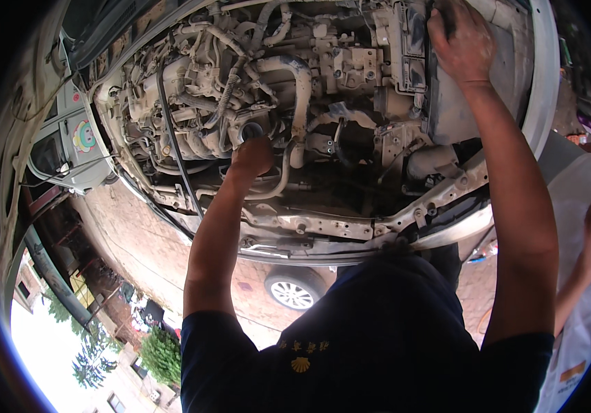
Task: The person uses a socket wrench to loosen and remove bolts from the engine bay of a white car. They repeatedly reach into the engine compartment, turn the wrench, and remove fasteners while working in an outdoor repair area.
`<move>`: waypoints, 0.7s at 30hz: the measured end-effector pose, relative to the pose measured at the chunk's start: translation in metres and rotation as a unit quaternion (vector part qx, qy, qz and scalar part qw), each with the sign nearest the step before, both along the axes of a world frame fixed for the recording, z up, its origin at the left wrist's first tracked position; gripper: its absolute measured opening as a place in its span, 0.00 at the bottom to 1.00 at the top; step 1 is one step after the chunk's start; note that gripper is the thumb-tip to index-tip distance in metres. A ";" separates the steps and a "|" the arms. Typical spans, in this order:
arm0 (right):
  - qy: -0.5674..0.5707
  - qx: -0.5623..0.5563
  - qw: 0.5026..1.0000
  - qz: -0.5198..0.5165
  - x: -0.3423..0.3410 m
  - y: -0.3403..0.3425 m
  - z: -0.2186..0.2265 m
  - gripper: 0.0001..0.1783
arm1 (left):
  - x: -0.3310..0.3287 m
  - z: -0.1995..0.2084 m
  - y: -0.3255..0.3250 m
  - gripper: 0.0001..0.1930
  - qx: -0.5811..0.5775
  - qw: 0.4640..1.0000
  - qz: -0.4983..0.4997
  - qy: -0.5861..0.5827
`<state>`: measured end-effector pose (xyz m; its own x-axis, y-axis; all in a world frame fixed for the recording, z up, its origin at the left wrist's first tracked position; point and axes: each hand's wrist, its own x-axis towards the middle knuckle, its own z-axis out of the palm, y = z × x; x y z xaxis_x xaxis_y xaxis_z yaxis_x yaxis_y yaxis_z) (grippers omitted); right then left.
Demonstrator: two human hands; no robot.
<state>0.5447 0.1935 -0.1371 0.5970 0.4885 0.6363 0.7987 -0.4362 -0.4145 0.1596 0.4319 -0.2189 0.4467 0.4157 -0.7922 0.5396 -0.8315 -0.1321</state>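
Right now your left hand (253,157) closes around the round hose port (250,131) mid-bay in the engine bay (323,227), while your right hand (462,43) lies open on the black housing (447,110) at the far corner; next calls for a firm twist.

1. A dark navy short-sleeved shirt fills the lower centre of the frame; its sleeves end above the elbows at lower left and lower right.
2. A small yellow shell-shaped emblem sits on the shirt at lower centre, with a short row of yellow characters just above it.
3. Both forearms are bare, with no watch, band or glove.
4. The left hand (253,157) at centre and the right hand (462,43) at upper right look smudged with grime.
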 end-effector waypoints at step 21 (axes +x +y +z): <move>0.420 0.309 0.850 0.074 0.077 -0.006 0.035 0.21 | 0.077 0.042 0.000 0.12 -0.001 1.000 -0.018 -0.001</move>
<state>0.6214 0.1870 -0.1020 0.9290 0.3242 0.1785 0.1351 0.1522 -0.9791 0.2366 0.4323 -0.1765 0.4619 0.3979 -0.7926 0.5102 -0.8503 -0.1296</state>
